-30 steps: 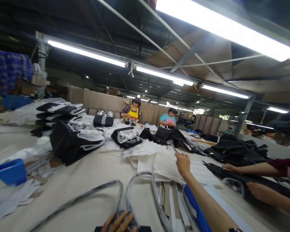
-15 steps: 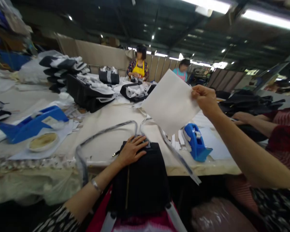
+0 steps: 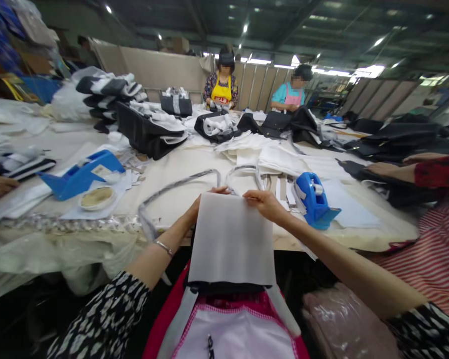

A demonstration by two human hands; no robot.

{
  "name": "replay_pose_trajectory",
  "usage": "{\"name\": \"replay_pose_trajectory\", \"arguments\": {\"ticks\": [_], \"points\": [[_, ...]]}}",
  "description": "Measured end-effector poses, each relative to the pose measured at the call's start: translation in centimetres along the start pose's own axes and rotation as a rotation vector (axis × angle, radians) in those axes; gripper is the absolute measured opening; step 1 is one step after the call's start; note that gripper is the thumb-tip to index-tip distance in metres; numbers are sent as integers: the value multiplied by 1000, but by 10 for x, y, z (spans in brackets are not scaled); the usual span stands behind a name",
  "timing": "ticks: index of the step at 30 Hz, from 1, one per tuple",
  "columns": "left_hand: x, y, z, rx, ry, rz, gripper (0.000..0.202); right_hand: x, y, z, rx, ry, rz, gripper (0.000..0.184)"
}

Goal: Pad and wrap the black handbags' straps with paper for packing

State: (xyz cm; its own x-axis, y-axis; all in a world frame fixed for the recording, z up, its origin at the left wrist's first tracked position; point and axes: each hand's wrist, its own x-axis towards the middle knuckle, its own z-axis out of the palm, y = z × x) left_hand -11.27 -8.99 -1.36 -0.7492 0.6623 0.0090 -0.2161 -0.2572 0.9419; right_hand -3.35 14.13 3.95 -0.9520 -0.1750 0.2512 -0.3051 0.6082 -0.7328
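A seated person leans over a long factory desk [image 3: 179, 167], with both forearms reaching forward. The left hand [image 3: 210, 200] and right hand [image 3: 265, 205] are well apart, one at each upper corner of a white sheet [image 3: 231, 239], gripping its top edge. The sheet stands slightly tilted against a black fabric bag [image 3: 224, 287], which sits on the person's lap over a pink-trimmed apron [image 3: 234, 339], and only a strip of the bag shows below the sheet. (A thin bracelet [image 3: 163, 248] circles the left wrist.)

Two grey-wrapped bag handles [image 3: 172, 188] loop across the desk just beyond the hands. To the right stands a blue tape dispenser [image 3: 312, 199]; to the left, a second blue dispenser [image 3: 83, 172] sits near a shallow dish of tan paste [image 3: 96, 198].

Farther along, black bags and white sheets lie in piles. At the right edge, a co-worker's hand [image 3: 387, 169] in a red sleeve rests on a black bag. Two more workers, one in a yellow apron [image 3: 220, 89] and one in a pink apron [image 3: 292, 95], sit at the far end.
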Motion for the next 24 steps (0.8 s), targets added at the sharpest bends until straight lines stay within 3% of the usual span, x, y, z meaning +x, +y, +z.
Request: {"name": "replay_pose_trajectory", "arguments": {"ticks": [5,14,16,19,22,24], "points": [[2,8,-8,-153,-12,-18,70,-4,-3,24,-243,33,-75,27],[2,8,-22,-335,-25,12,69,1,1,57,-602,79,-117,29],[3,14,-24,-204,17,58,72,1,5,61,-625,80,-146,29],[2,29,-18,261,158,168,67,-1,9,62,-640,83,-177,29],[-6,35,4,535,292,264,38,-2,13,64,-630,89,-208,28],[-13,25,25,690,296,349,31,-3,16,67,-596,117,-216,28]]}}
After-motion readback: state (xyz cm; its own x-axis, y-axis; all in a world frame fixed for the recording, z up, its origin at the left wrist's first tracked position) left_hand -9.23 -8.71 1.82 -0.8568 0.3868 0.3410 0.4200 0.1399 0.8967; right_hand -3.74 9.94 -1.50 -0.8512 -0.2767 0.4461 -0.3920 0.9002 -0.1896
